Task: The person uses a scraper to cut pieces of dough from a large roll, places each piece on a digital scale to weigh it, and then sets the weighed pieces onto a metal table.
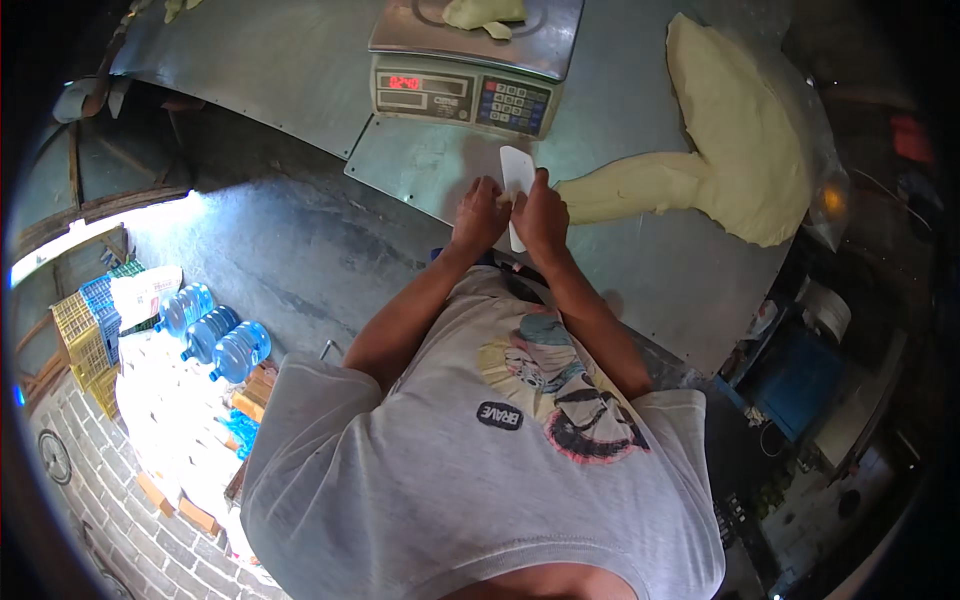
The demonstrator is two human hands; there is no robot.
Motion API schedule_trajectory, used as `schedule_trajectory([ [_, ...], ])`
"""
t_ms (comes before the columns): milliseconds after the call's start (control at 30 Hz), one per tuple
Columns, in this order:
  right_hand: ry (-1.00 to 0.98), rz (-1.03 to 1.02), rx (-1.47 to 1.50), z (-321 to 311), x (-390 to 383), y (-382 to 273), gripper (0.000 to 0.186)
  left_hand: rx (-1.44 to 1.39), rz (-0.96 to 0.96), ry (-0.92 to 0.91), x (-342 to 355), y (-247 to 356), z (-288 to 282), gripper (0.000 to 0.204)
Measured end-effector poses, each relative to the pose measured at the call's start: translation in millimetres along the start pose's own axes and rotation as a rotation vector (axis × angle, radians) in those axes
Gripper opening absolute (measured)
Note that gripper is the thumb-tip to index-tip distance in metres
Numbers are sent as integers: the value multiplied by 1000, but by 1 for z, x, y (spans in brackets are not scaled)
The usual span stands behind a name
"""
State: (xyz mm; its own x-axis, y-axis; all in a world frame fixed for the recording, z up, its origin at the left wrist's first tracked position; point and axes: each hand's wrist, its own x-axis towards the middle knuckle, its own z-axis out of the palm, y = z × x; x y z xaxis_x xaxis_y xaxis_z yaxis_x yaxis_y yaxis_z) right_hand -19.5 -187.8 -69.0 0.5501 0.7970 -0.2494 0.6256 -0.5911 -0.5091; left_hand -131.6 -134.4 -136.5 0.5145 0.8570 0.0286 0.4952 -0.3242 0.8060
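Observation:
My right hand [541,218] is closed on a flat white dough scraper [516,168], held upright near the table's front edge. Close beside it, my left hand [480,213] has its fingers curled in, with a small pale piece of dough [503,199] showing at the fingertips. From just right of my hands a thick strip of dough [632,188] runs to a large pale yellow slab of dough [745,125]. Beyond my hands stands a digital scale [465,95] with a lit red display. A lump of dough [484,12] rests on its metal pan.
The metal table [640,275] has its near edge at my waist. Clear plastic sheeting [828,200] lies along the slab's right side. On the floor to the left are blue water jugs [240,352] and stacked plastic crates [84,330]. A blue panel [797,385] is at lower right.

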Motion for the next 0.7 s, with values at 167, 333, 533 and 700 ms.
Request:
schedule_trajectory([
  [167, 127, 24, 284, -18, -21, 40, 43, -288, 113, 5, 74, 55, -41, 35],
  [333, 389, 62, 585, -55, -50, 82, 46, -33, 106, 121, 187, 103, -78, 48],
  [533, 582, 235, 716, -95, -85, 106, 42, 310, 242, -12, 128, 69, -50, 66],
  [700, 603, 255, 825, -103, -99, 122, 39, 325, 340, -544, 21, 8, 8, 28],
])
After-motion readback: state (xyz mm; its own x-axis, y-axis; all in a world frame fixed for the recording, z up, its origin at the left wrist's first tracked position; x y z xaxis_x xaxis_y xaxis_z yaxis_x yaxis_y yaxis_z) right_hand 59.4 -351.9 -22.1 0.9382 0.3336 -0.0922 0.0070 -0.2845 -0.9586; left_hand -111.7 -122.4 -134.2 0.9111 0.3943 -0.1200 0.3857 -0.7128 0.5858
